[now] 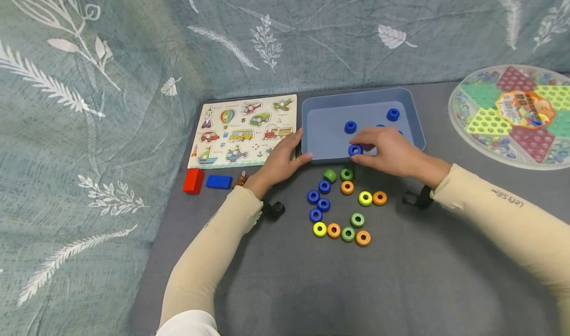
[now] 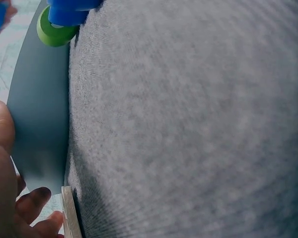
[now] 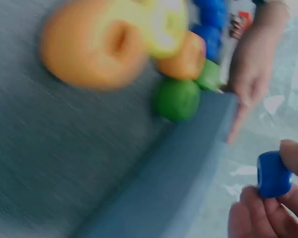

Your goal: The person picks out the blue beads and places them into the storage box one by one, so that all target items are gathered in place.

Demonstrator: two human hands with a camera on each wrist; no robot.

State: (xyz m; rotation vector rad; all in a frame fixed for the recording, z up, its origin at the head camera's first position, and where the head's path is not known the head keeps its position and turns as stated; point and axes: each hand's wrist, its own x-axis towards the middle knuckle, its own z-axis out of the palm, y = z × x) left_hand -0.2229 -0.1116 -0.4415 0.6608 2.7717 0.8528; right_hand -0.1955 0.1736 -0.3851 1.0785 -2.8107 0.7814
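Observation:
My right hand [image 1: 394, 153] pinches a blue ring-shaped bead [image 1: 355, 155] between thumb and fingertips over the front edge of a blue-grey tray [image 1: 327, 120]. In the right wrist view the same blue bead [image 3: 274, 176] shows side-on in the fingers. Several more blue beads lie in the tray, one blue bead [image 1: 350, 127] near its middle, others partly hidden behind the right hand. My left hand [image 1: 282, 160] rests at the tray's front left corner, fingers extended along the left side and thumb at the front rim. The left wrist view shows its thumb [image 2: 1, 126] by the tray wall [image 2: 42, 109].
In front of the tray, blue, green, orange and yellow beads form a curved row, with a yellow bead [image 1: 319, 234] at its bend. A vehicle puzzle board [image 1: 242, 128], red block [image 1: 193, 181] and blue block [image 1: 218, 181] lie left. A round game board [image 1: 485, 96] lies right.

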